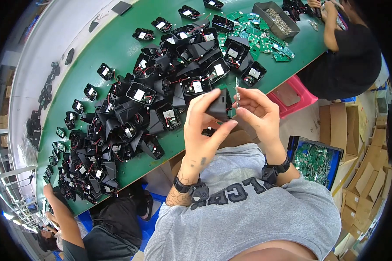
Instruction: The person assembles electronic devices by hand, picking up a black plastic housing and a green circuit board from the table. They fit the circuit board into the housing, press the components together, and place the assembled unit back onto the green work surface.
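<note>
Close in front of me, my left hand [204, 124] is closed round a black plastic housing [218, 105], its thumb and fingers along the sides. My right hand [258, 109] pinches a thin circuit board [238, 92], held on edge right beside the housing. Whether the board touches the housing I cannot tell. Both hands are over the near edge of the green table [130, 32]. Past them lies a big heap of black housings [139, 95] with white labels inside and red and black wires. Loose green circuit boards [259, 37] are spread behind it to the right.
A grey bin [278, 21] of small metal parts stands at the back right. Co-workers sit at the far right [348, 56] and lower left [104, 222]. By my right side are a pink stool [294, 95], a blue crate of boards [315, 163] and cardboard boxes [342, 126].
</note>
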Demonstrator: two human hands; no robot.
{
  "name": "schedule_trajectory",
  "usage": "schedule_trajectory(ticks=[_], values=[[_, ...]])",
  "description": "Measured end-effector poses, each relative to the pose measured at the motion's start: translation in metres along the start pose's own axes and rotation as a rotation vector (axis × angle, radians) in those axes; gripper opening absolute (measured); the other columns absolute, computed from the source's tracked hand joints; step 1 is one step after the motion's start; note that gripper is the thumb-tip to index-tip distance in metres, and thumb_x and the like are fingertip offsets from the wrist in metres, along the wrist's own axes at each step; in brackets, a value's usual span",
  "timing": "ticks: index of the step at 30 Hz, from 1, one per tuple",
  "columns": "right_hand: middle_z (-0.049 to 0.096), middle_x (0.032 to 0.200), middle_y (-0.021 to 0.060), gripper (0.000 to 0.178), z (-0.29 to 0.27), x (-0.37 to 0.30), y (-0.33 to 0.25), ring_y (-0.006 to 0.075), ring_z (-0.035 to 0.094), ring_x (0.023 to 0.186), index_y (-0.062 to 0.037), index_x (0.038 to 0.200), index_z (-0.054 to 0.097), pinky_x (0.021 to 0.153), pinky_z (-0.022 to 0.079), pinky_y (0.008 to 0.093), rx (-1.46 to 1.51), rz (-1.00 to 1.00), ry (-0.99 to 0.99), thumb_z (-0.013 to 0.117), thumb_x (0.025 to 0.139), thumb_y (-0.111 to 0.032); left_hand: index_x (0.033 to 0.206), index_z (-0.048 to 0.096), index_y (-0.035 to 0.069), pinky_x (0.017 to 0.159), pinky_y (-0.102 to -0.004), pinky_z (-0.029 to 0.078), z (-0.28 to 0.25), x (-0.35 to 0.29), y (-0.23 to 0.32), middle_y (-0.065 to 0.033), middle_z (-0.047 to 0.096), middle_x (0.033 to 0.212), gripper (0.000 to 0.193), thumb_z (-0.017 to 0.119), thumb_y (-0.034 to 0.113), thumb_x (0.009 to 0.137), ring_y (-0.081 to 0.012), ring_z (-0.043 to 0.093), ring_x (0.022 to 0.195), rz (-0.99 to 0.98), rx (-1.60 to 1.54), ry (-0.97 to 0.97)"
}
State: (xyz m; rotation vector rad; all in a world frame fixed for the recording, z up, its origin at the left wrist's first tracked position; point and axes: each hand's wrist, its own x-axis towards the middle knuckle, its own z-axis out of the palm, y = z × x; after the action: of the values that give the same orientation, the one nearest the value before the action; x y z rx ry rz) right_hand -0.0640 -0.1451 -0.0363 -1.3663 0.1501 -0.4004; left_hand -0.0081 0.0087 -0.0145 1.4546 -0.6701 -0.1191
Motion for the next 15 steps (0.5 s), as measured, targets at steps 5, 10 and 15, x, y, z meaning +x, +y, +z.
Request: schedule_trajectory(ticks=[5, 10, 15], values=[[0.059, 0.106, 0.0086, 0.040, -0.005, 0.003, -0.010, 0.0152, 0.061, 0.090, 0.0006, 0.112, 0.063, 0.079, 0.050, 0.0264, -0.288, -0.147, -0.012, 0.070, 0.073, 0.002, 0.139, 0.028, 0.007, 0.060, -0.0218, 0.050, -0.004, 0.001, 0.002, -0.0125, 0.052, 0.117, 0.065, 0.061, 0.001, 0.083, -0.0159, 0.064, 0.084, -0.323, -0.357, -0.010], [0.061, 0.103, 0.0089, 0.035, -0.006, 0.004, -0.029, 0.0156, 0.061, 0.089, -0.0014, 0.105, 0.066, 0.078, 0.050, 0.0268, -0.516, -0.180, -0.110, 0.069, 0.070, 0.001, 0.139, 0.029, 0.008, 0.057, -0.0228, 0.050, -0.010, 0.004, 0.000, -0.0148, 0.051, 0.116, 0.061, 0.059, 0.005, 0.085, -0.0192, 0.064, 0.080, -0.418, -0.493, 0.000], [0.063, 0.098, 0.0087, 0.033, -0.004, 0.002, -0.033, 0.0181, 0.062, 0.088, -0.0032, 0.099, 0.068, 0.076, 0.049, 0.0283, -0.556, -0.225, -0.116, 0.071, 0.067, 0.000, 0.140, 0.025, 0.009, 0.059, -0.0240, 0.053, -0.004, 0.004, 0.001, -0.0156, 0.050, 0.116, 0.062, 0.056, 0.005, 0.087, -0.0213, 0.064, 0.084, -0.423, -0.479, -0.012]])
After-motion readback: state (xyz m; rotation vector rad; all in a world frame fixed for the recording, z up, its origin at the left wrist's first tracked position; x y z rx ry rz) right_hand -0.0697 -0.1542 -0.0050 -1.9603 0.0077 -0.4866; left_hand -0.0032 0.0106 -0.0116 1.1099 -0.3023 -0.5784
